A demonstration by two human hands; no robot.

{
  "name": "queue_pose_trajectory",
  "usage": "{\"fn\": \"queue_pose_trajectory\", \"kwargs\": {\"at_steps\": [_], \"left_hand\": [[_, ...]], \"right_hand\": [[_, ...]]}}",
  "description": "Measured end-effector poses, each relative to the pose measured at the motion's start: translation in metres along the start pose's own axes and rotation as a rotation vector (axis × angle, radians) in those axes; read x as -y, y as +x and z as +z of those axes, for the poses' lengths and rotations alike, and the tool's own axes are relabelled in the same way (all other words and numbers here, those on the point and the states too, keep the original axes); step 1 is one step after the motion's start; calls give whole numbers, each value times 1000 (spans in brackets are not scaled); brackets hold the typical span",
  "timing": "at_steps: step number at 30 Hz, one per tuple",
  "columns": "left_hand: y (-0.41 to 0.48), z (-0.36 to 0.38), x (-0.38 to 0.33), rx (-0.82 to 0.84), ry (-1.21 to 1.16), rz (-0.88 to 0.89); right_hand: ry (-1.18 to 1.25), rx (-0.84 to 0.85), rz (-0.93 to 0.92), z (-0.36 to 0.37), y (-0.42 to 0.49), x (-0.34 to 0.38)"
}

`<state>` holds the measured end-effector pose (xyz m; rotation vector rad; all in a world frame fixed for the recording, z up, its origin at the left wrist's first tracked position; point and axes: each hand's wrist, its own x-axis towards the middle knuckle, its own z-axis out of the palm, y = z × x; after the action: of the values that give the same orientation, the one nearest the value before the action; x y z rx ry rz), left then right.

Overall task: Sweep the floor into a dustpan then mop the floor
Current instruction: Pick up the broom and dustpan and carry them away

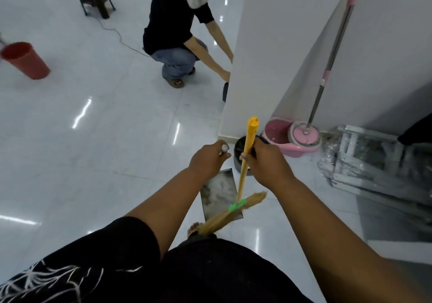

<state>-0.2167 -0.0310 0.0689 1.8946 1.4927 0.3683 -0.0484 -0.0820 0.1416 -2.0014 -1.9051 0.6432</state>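
- The left hand (209, 160) is gripping the handle of the dusty metal dustpan (218, 193), low by the floor (93, 139).
- The right hand (266, 160) is clamping the yellow stick of the broom (243, 176) (its straw bristles are lying across the dustpan).
- A black bin (239, 148) is standing just behind, with a pink mop bucket (278, 137) beside it.

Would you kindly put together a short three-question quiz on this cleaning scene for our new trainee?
1. True or false: the right hand grips the handle of the broom.
2. What does the left hand hold? A) the dustpan B) a sponge C) a cloth
3. Fill in: the mop stands in a ____ bucket.
Key: 1 true; 2 A; 3 pink.
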Motion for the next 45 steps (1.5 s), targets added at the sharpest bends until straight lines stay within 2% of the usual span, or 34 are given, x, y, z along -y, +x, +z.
{"fn": "queue_pose_trajectory", "kwargs": {"at_steps": [10, 26, 37, 45], "left_hand": [[102, -5, 4, 66, -77, 37], [234, 10, -1, 115, -21, -62], [318, 28, 30, 159, -93, -66], [361, 44, 64, 201, -174, -93]], "right_hand": [[18, -30, 92, -3, 69, -15], [69, 12, 6, 0, 211, -86], [46, 52, 172, 22, 284, -109], [53, 35, 228, 48, 321, -120]]}}
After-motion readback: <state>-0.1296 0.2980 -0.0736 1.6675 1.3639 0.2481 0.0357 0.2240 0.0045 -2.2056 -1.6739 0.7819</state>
